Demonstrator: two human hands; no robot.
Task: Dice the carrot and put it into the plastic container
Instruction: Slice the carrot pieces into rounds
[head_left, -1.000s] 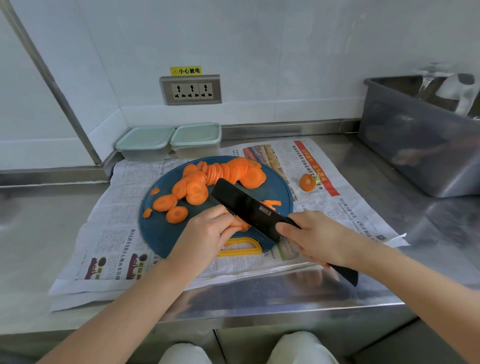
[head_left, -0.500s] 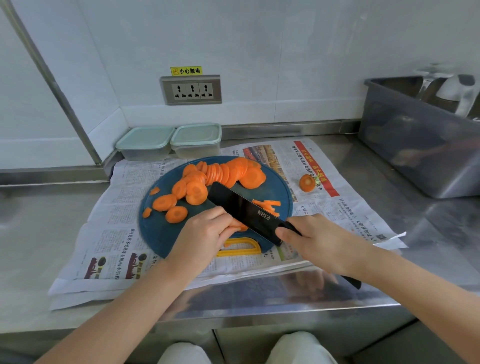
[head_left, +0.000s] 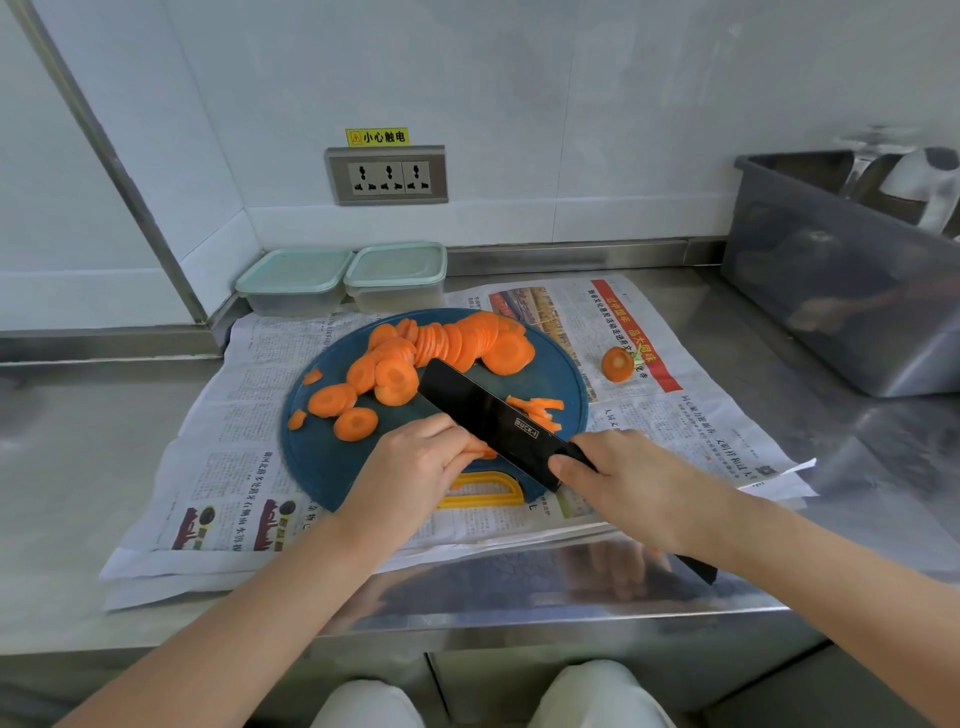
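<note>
Carrot cutting under way on the round blue cutting board (head_left: 322, 457); nothing is in a container.
Right hand (head_left: 628, 483) grips the handle of the black knife (head_left: 493, 421), blade angled across the board. Left hand (head_left: 410, 467), fingers curled, pins a carrot piece (head_left: 480, 451) to the board, knuckles against the blade's flat. Carrot strips (head_left: 540, 410) lie just beyond the blade. Round carrot slices (head_left: 452, 345) are fanned and scattered over the far and left parts of the board. A carrot end (head_left: 617, 364) sits apart on the newspaper (head_left: 234, 415) covering the steel bench (head_left: 78, 467). Two lidded plastic containers (head_left: 293, 278) stand side by side at the wall, behind the board.
</note>
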